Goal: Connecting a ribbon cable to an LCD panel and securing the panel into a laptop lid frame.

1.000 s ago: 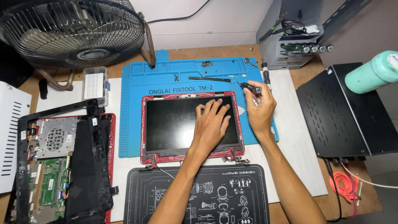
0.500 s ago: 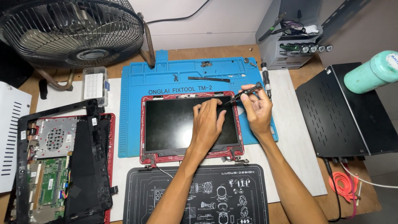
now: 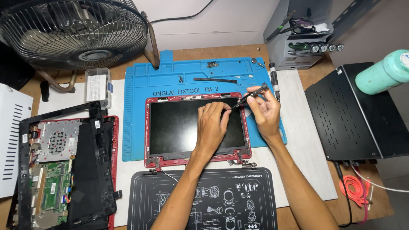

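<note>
The left hand lies flat, fingers spread, on the upper right of the dark laptop screen in its red frame. Just beside it to the right, the right hand pinches a small screwdriver. Its long axis slants down-left, the tip toward the frame's top right corner by the left fingertips.
</note>
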